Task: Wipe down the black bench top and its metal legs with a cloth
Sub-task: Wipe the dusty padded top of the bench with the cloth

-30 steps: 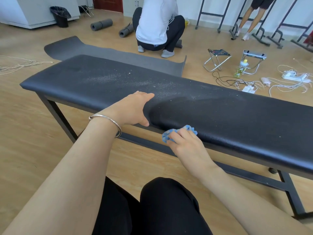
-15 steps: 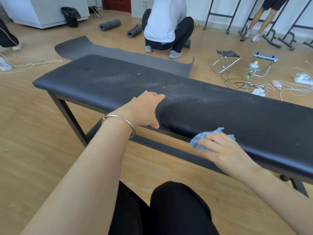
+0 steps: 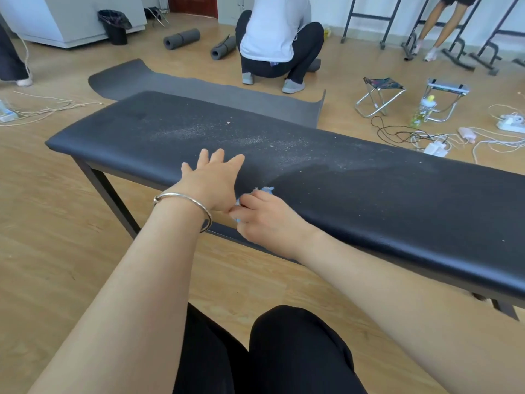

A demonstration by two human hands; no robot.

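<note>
The long black bench top (image 3: 383,194) runs from the left to the right edge, with pale dust and crumbs across its far middle. Its dark metal leg (image 3: 113,194) shows under the left end. My left hand (image 3: 213,180) lies flat on the near edge of the top, fingers spread, a silver bangle on the wrist. My right hand (image 3: 267,217) grips a small blue cloth (image 3: 265,190) on the near edge, right beside the left hand. Most of the cloth is hidden under the fingers.
A grey mat (image 3: 213,92) lies on the wooden floor behind the bench. A person in white (image 3: 275,32) squats beyond it. Two folding stools (image 3: 380,92), a bottle (image 3: 423,109), cables and power strips (image 3: 511,120) lie at the right. A black bin (image 3: 115,25) stands far left.
My right hand swept the cloth right along the near edge, then back left against my left hand. My left hand's fingers went from bent over the edge to spread flat.
</note>
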